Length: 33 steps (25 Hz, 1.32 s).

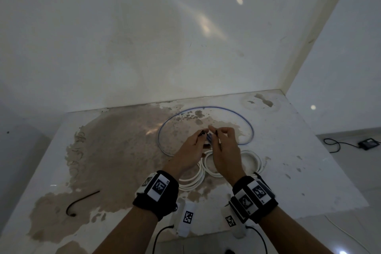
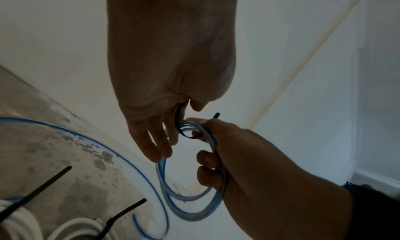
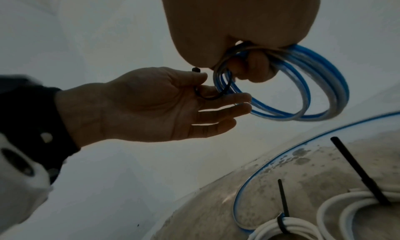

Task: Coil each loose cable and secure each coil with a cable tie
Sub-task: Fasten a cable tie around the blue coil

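Above the table my right hand [image 1: 214, 130] grips a small coil of blue-and-clear cable [image 3: 303, 106], fingers curled through its loops. A black cable tie [image 2: 186, 135] is looped round the coil's strands. My left hand [image 1: 201, 133] pinches that tie between thumb and fingers, seen from below in the right wrist view [image 3: 216, 89]. The rest of the blue cable [image 1: 206, 107] lies on the table in one wide loose loop. Two white cable coils [image 1: 250, 163] [image 1: 193, 181] lie under my hands, each bound with a black tie [image 3: 283, 225].
A spare black cable tie [image 1: 82, 200] lies near the front left of the stained white table [image 1: 299, 181]. Walls close in behind and to the right. Beyond the right table edge, a black device with a cord [image 1: 369, 143] sits on the floor.
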Tool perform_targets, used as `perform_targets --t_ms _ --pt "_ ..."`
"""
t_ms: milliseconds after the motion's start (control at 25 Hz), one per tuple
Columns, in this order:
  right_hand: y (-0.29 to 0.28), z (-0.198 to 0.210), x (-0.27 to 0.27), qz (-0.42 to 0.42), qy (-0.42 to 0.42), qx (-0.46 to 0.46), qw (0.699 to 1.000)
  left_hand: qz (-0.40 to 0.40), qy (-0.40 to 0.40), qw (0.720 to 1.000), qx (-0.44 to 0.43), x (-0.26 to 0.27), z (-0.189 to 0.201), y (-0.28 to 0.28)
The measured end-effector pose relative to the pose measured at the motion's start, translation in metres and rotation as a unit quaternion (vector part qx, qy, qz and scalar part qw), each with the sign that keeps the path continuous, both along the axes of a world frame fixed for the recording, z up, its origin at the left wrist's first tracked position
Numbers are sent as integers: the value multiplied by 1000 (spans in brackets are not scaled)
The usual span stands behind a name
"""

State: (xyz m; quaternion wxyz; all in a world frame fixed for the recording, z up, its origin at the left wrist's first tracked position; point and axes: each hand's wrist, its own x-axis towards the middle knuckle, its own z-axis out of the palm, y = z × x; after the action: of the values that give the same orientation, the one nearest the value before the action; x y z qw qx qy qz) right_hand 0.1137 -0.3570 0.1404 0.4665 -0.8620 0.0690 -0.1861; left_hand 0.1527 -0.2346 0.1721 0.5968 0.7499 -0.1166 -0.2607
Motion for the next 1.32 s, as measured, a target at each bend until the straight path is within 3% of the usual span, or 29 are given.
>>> perform_targets --t_ms 160,320,440,560,760,920,1040,1120,1320 --pt "-4 1 -3 80 -3 87 993 57 57 995 -54 0 3 -1" --pt "-2 2 -3 72 -11 95 993 59 109 990 -71 -1 -2 -1" --pt "-1 3 0 74 19 93 993 -9 -6 998 55 0 -5 4" --pt "-4 2 2 80 30 126 988 -5 -148 980 137 2 -8 9" --pt "-14 0 6 62 15 127 990 75 -182 979 57 5 -14 15" --pt "-17 5 9 72 -1 111 991 122 -81 988 -52 8 -13 15" --pt "-17 13 10 69 -18 124 990 159 -58 980 -100 8 -11 16" --pt "-17 18 11 55 -30 157 986 172 -49 977 -119 8 -8 15" --pt "-18 18 13 62 -61 112 990 158 -55 976 -141 12 -6 16"
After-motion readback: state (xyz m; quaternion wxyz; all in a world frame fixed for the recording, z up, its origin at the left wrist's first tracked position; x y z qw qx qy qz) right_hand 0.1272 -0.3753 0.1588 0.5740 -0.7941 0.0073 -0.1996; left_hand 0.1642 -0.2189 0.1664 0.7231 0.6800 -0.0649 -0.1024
